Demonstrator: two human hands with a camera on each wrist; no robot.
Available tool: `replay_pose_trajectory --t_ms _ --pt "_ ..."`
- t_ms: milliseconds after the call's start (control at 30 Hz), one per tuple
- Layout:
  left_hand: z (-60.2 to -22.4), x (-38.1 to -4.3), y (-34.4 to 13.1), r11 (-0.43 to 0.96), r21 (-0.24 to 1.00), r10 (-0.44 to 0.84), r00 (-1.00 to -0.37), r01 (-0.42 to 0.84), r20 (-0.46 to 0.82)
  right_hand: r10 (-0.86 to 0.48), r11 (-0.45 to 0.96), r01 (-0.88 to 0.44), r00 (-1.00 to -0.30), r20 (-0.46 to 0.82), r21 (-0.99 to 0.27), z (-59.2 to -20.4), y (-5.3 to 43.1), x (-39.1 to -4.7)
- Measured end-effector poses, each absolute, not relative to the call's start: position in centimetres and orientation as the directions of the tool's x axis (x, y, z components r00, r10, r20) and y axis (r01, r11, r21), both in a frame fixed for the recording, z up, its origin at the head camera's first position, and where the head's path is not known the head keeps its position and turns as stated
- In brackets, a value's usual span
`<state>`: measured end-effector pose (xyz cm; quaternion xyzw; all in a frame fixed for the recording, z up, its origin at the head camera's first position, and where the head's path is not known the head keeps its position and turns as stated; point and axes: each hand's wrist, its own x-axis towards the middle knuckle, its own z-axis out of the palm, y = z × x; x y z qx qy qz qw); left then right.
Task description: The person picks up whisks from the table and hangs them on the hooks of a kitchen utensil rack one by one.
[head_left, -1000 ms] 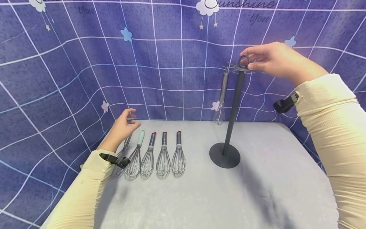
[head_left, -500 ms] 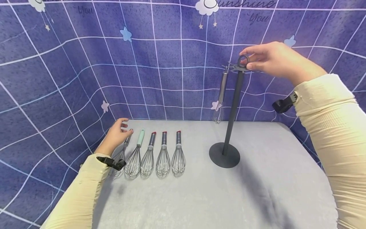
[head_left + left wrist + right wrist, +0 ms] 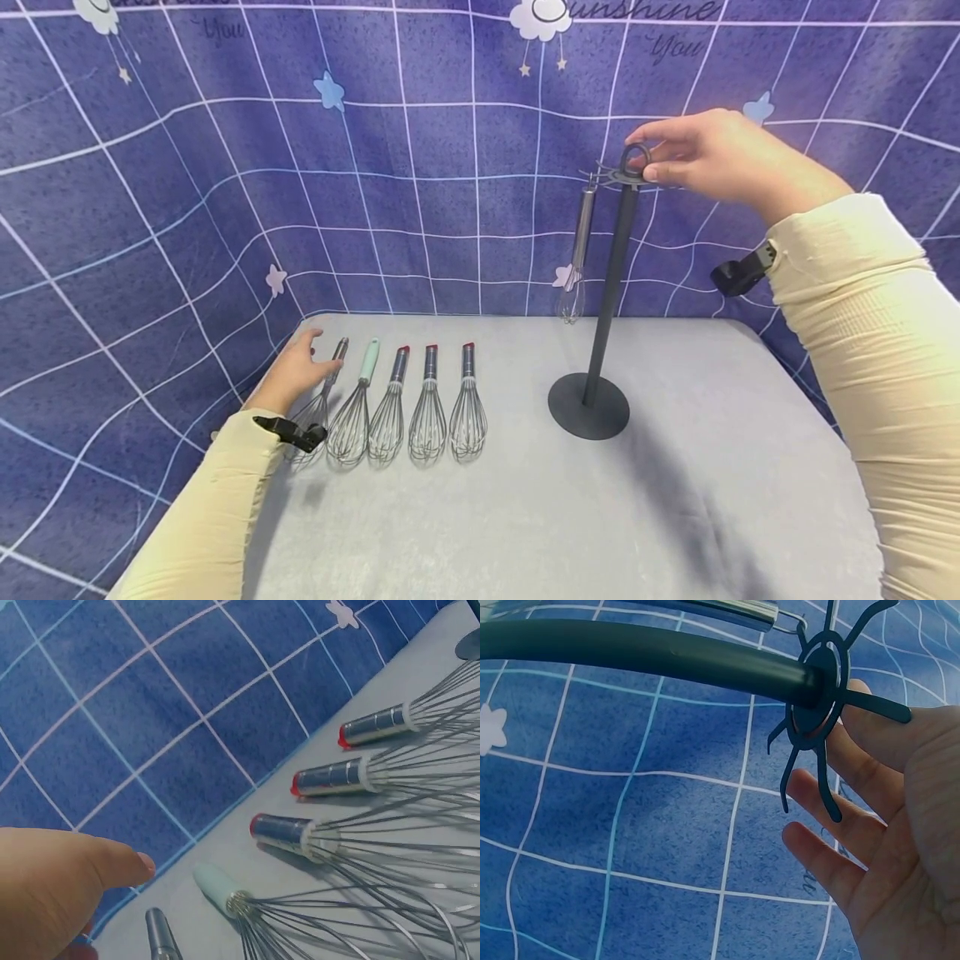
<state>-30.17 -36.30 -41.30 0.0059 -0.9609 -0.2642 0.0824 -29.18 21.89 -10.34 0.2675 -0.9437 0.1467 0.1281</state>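
At the left end of a row of whisks, my left hand (image 3: 294, 373) is beside a metal-handled whisk (image 3: 339, 353), fingers loosely bent and thumb near the handle. In the left wrist view, a gap shows between the thumb and that whisk's handle (image 3: 160, 933). My right hand (image 3: 723, 158) pinches the ring (image 3: 636, 150) on top of a dark hook stand (image 3: 611, 292). A slim metal whisk (image 3: 582, 229) hangs from one hook on the stand's left. In the right wrist view, the hook wheel (image 3: 817, 690) hides part of the right hand's grip.
To the right of the metal-handled whisk lie a mint-handled whisk (image 3: 369, 362) and three red-tipped whisks (image 3: 431, 367), side by side. The stand's round base (image 3: 607, 417) rests on the grey tabletop (image 3: 510, 517). A blue grid-patterned curtain (image 3: 450, 208) hangs behind and at the left.
My left hand has come down and a little left, to beside the leftmost whisk's handle. My right hand keeps its hold on the stand's ring.
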Motion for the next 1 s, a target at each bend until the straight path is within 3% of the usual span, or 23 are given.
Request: replay_pose_trajectory --t_ms 500,1000 --pt "-41.9 -29.5 -35.4 0.918 0.347 -0.211 -0.977 -0.194 0.013 -0.46 0.829 -0.534 -0.82 0.341 -0.167 -10.4 21.8 -29.1" --pt "-43.4 -31.1 -34.8 0.938 0.283 -0.207 -0.978 -0.2 -0.006 -0.461 0.828 -0.534 -0.822 0.333 -0.17 -10.3 21.7 -28.9"
